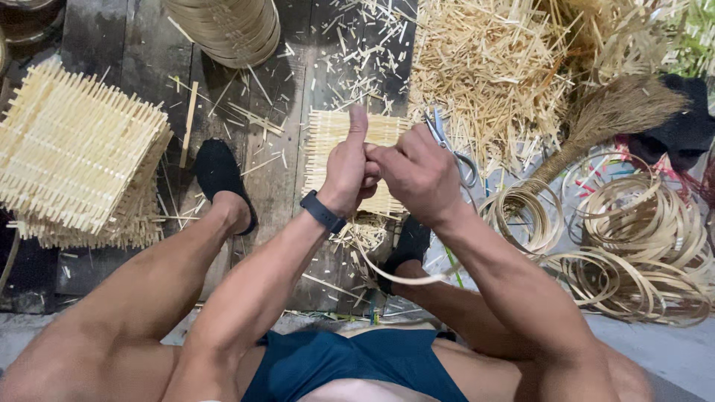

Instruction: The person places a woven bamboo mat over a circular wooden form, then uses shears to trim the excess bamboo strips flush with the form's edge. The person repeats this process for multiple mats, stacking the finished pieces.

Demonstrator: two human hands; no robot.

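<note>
Two hands meet over your work: your left hand [348, 165], thumb raised, and your right hand [417, 173] are closed together on a thin pale bamboo strip [395, 277] that curves down past your right foot. Directly beneath them lies a small flat mat of woven pale bamboo slats [328, 138] on the dark wooden plank floor [290, 179]. Metal scissors [447, 145] rest just right of it. Coiled pale bamboo strip rings [648, 246] sit further right, loose bamboo offcuts [484, 67] beyond, and a stack of finished square slat mats [78, 156] at far left.
</note>
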